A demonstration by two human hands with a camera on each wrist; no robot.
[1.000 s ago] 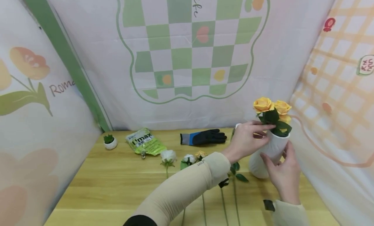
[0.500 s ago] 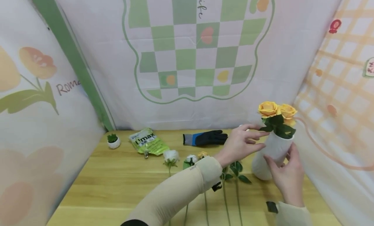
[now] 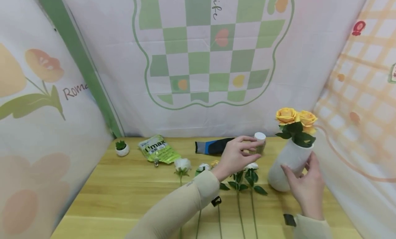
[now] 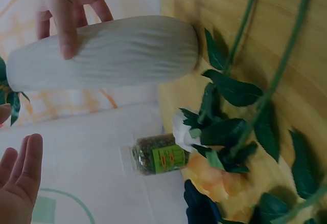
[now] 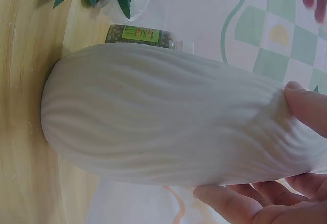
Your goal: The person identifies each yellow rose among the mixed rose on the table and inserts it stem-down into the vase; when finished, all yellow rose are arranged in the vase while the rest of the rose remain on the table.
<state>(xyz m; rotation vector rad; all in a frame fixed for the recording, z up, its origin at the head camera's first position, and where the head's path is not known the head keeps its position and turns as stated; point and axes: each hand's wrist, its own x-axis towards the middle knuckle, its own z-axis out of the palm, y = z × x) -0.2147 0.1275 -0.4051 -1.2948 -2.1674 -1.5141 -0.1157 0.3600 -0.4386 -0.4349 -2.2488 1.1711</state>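
A white ribbed vase (image 3: 289,167) stands at the right of the table, its top leaning rightward in the head view. Yellow roses (image 3: 287,116) with dark green leaves rise from its mouth. My right hand (image 3: 307,189) grips the vase near its upper part, thumb on one side and fingers on the other, as the right wrist view also shows. My left hand (image 3: 238,151) hangs in the air left of the vase, fingers loosely extended and holding nothing. It overlaps a clear jar (image 4: 159,154) with a white lid and a green label, standing behind.
White roses (image 3: 182,165) and an orange rose (image 4: 217,175) lie on the wooden table (image 3: 130,197), their long stems toward me. At the back are a blue and black glove (image 3: 213,147), a green pouch (image 3: 158,149) and a small potted plant (image 3: 122,148).
My left hand has drawn away from the roses and moved left, uncovering the jar. My right hand keeps its grip on the vase. The head view has shifted slightly.
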